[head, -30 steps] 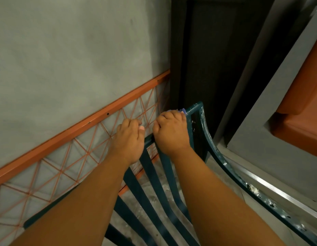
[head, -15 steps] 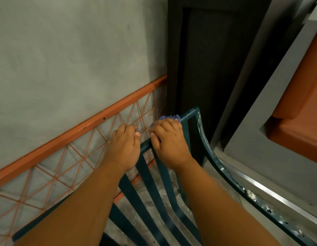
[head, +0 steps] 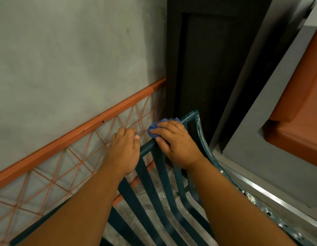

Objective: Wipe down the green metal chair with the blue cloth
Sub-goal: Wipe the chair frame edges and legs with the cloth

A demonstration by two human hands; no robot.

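The green metal chair (head: 191,119) fills the lower middle, its slatted back running toward me and its top rail crossing under both hands. My right hand (head: 173,142) grips the bunched blue cloth (head: 156,126) against the top rail near the chair's far right corner; the cloth pokes out past my fingers. My left hand (head: 125,150) curls over the same rail just to the left, its fingertips hidden behind the bar. White flaky marks show along the chair's right side rail.
An orange metal frame with wire lattice (head: 69,139) leans along the grey wall (head: 65,59) on the left. A dark door panel (head: 216,68) stands behind the chair. A grey ledge with an orange cushion (head: 299,112) lies at right.
My right hand has slid a little leftward along the top rail, and its fingers have loosened, so more of the blue cloth shows. The left hand stays on the rail.
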